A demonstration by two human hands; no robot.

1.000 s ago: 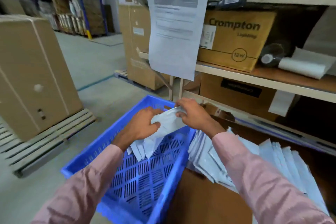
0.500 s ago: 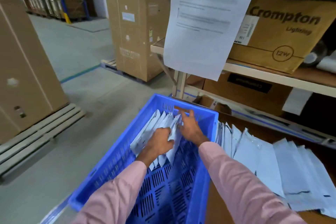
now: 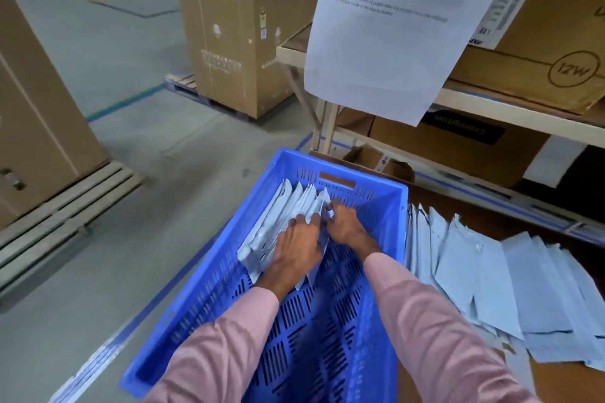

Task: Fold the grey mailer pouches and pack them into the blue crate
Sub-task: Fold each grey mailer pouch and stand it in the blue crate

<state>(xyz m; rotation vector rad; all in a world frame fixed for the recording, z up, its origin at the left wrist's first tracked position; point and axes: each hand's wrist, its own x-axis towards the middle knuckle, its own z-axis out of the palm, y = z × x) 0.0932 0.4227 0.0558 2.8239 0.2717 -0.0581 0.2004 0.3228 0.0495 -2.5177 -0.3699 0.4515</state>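
1. The crate (image 3: 389,206) sits on the floor straight ahead, with its far end toward 12 o'clock and its slatted bottom bare at the near end.
2. A row of folded pouches (image 3: 278,222) stands on edge in the crate's far-left part, leaning toward 10 o'clock.
3. The left hand (image 3: 296,247) lies flat on that row, fingers spread and fairly straight, pressing the pouches toward the left wall.
4. The right hand (image 3: 343,226) is just beside it at 1 o'clock, fingers curled round the top edge of the last pouch (image 3: 324,203) in the row, pinching it.
5. The two hands nearly touch at the fingertips; both sleeves (image 3: 425,321) are pink.
6. At 3 o'clock of the crate, a fanned pile (image 3: 474,271) of flat, unfolded pouches lies on a brown surface (image 3: 556,383), touching the crate's right wall.
7. A printed sheet (image 3: 386,42) hangs from the shelf (image 3: 491,105) at 1 o'clock, with brown cartons (image 3: 540,52) behind it.
8. A tall carton (image 3: 235,26) stands on a pallet at 11 o'clock; another pallet (image 3: 59,206) lies at 9 o'clock.
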